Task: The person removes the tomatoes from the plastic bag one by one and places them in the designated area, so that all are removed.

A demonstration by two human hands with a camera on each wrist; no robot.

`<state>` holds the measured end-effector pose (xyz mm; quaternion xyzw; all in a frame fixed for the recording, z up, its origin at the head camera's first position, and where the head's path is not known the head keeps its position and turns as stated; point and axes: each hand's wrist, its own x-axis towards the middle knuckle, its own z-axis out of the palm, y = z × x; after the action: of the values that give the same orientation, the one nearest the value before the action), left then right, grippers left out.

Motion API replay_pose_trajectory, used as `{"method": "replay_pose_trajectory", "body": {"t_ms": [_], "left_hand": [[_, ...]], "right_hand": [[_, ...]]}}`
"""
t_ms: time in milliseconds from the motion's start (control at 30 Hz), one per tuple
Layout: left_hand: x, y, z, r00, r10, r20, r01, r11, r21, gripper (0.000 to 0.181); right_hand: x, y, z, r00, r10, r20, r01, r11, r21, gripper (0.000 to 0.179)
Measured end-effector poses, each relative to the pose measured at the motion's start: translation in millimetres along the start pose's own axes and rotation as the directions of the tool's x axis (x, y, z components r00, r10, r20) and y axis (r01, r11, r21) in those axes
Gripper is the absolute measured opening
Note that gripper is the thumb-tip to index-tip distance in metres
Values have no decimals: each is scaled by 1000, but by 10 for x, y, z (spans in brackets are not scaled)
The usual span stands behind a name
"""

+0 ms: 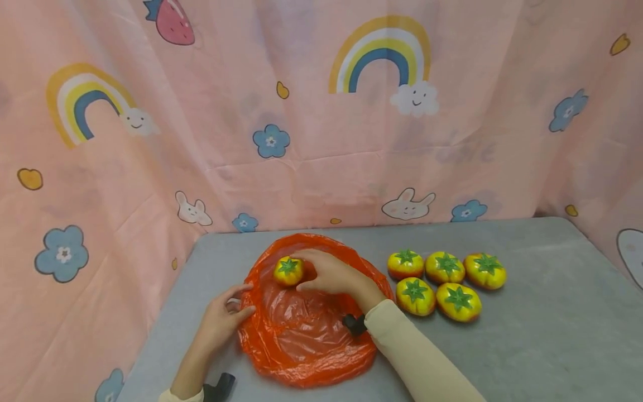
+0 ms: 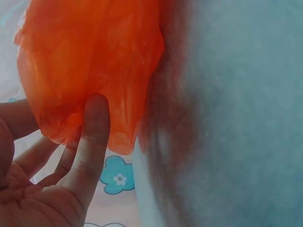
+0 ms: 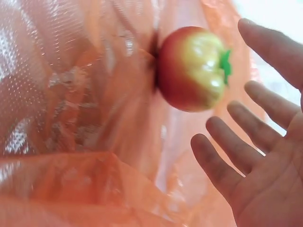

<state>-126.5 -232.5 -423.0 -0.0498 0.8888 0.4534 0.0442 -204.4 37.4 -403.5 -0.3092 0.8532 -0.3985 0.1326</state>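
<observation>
An orange-red plastic bag [image 1: 301,365] lies spread open on the table, its rim rolled into a ring. At the bag's left rim is my left hand [image 1: 221,318]; in the left wrist view one finger lies over the thin orange film [image 2: 94,47] while other fingers pass behind it. A yellow-and-red toy fruit [image 1: 288,271] with a green star-shaped leaf cap sits inside the bag, toward the back. My right hand [image 1: 329,272] is over the bag just right of that fruit. In the right wrist view its fingers [image 3: 232,146] are spread, apart from the fruit [image 3: 191,68].
Several matching toy fruits [image 1: 459,302] stand in two rows on the grey table [image 1: 552,312], to the right of the bag. A pink patterned curtain [image 1: 311,111] hangs behind and along the left side. Black wrist mounts [image 1: 355,324] show at both wrists.
</observation>
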Motion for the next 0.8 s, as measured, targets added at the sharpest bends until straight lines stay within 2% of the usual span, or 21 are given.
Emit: {"method": "replay_pose_trajectory", "body": {"t_ms": [200, 333, 667, 800], "left_hand": [[14, -12, 11, 1000, 10, -9, -10, 1000, 15, 44], [13, -10, 11, 1000, -7, -12, 7, 1000, 13, 44], [20, -23, 11, 1000, -15, -11, 15, 1000, 20, 44], [28, -34, 19, 1000, -15, -12, 15, 1000, 22, 44]], "right_hand": [[123, 74, 117, 999, 31, 22, -31, 999, -10, 72], [180, 104, 185, 999, 26, 26, -26, 999, 24, 73], [238, 114, 299, 997, 54, -60, -50, 997, 64, 49], [228, 121, 315, 995, 65, -69, -61, 996, 66, 47]]}}
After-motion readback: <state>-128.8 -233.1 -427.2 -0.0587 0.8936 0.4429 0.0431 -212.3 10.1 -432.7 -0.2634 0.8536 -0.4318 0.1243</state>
